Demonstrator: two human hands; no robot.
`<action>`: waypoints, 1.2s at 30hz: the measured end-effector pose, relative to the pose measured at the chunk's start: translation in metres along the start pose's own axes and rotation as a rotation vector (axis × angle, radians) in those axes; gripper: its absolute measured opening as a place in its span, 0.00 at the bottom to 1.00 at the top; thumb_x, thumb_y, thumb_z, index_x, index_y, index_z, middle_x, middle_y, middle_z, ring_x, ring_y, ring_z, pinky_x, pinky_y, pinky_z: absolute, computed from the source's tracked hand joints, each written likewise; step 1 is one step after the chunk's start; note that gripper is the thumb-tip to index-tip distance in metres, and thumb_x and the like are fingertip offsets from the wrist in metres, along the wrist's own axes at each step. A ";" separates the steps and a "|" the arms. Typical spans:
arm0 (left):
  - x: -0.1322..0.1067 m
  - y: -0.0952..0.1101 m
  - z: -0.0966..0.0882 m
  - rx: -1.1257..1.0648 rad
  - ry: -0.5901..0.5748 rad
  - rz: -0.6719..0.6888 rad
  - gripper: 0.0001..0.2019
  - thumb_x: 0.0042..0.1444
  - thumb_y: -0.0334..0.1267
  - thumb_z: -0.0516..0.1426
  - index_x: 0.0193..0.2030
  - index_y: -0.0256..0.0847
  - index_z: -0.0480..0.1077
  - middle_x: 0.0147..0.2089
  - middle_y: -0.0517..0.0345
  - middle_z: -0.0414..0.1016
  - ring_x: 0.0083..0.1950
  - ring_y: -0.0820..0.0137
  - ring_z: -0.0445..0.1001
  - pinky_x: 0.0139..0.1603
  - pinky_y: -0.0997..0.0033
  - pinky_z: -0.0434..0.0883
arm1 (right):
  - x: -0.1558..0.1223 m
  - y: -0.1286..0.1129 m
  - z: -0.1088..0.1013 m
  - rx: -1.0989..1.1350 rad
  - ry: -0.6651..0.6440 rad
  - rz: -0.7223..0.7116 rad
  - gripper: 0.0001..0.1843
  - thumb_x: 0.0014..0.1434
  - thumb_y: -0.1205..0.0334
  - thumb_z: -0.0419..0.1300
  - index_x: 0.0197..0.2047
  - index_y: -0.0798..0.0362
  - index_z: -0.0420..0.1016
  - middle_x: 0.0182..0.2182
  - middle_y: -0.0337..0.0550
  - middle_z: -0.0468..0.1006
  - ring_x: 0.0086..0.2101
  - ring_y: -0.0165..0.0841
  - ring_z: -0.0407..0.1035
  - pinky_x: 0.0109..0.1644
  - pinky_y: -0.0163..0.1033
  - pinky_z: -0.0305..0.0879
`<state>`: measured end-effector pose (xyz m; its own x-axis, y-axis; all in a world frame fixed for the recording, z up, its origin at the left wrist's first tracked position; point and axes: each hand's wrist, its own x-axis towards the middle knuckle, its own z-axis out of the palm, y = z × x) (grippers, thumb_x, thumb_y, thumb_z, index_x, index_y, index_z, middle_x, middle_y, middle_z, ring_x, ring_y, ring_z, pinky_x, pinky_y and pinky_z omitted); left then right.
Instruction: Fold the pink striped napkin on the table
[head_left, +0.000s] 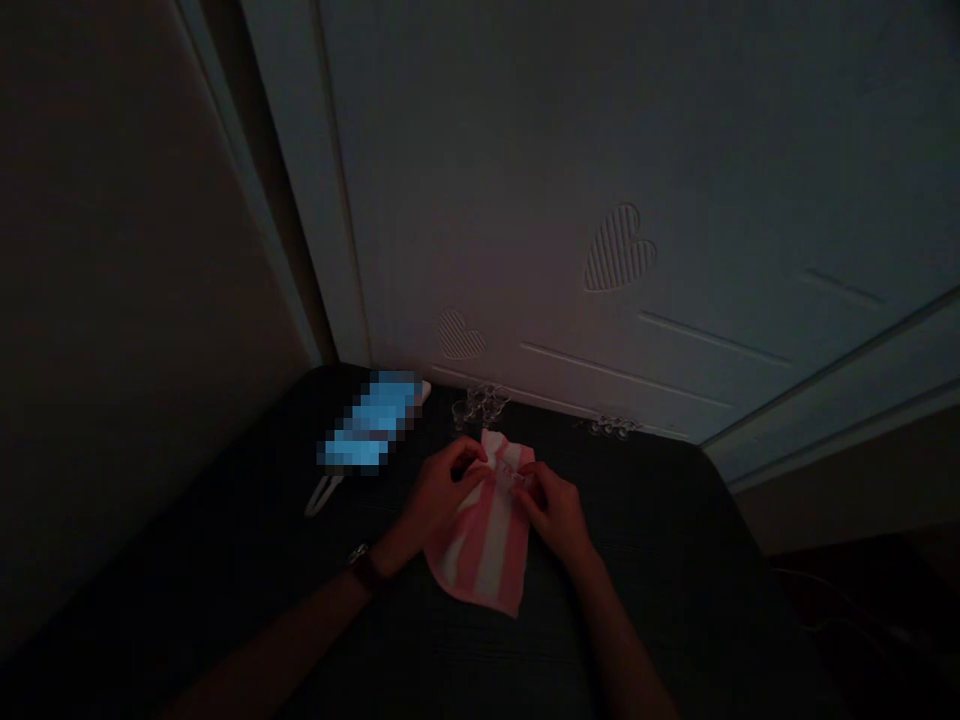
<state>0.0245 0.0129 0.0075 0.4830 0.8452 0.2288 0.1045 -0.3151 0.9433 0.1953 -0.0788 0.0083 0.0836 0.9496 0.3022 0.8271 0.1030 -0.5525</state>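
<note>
Pinching the striped cloth (486, 542) at my six o'clock on the table (660, 540), my left grip (480, 462) is closed at its eleven, my right grip (523, 485) at its one; beyond it, metal rings (489, 402) lie at twelve, a lit phone (371, 425) near ten-thirty.

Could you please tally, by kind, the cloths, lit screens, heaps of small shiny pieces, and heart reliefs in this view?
Striped cloth: 1
Lit screen: 1
Heaps of small shiny pieces, each heap counted once: 2
Heart reliefs: 2
Total: 6
</note>
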 end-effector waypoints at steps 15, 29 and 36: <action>-0.002 0.003 0.003 0.002 -0.026 0.018 0.11 0.52 0.36 0.53 0.44 0.42 0.66 0.45 0.55 0.71 0.46 0.67 0.71 0.47 0.65 0.68 | 0.004 -0.007 -0.005 0.018 0.058 -0.062 0.19 0.56 0.66 0.51 0.52 0.50 0.62 0.44 0.46 0.67 0.41 0.34 0.65 0.43 0.37 0.63; 0.000 0.000 0.000 0.034 -0.021 0.050 0.15 0.53 0.34 0.52 0.48 0.42 0.65 0.50 0.53 0.69 0.50 0.66 0.69 0.51 0.64 0.66 | 0.001 0.001 -0.001 -0.022 -0.048 -0.020 0.12 0.58 0.54 0.52 0.36 0.53 0.67 0.25 0.37 0.69 0.25 0.27 0.63 0.29 0.31 0.55; -0.004 0.006 0.006 0.093 -0.017 0.119 0.14 0.53 0.34 0.53 0.48 0.43 0.65 0.51 0.54 0.68 0.52 0.66 0.67 0.54 0.63 0.63 | 0.001 -0.001 -0.002 -0.078 -0.038 -0.041 0.15 0.58 0.51 0.52 0.28 0.53 0.63 0.22 0.36 0.66 0.24 0.26 0.61 0.28 0.30 0.53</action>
<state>0.0282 0.0049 0.0102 0.5117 0.7922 0.3326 0.1253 -0.4517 0.8833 0.1955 -0.0786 0.0103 0.0292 0.9557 0.2928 0.8702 0.1199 -0.4779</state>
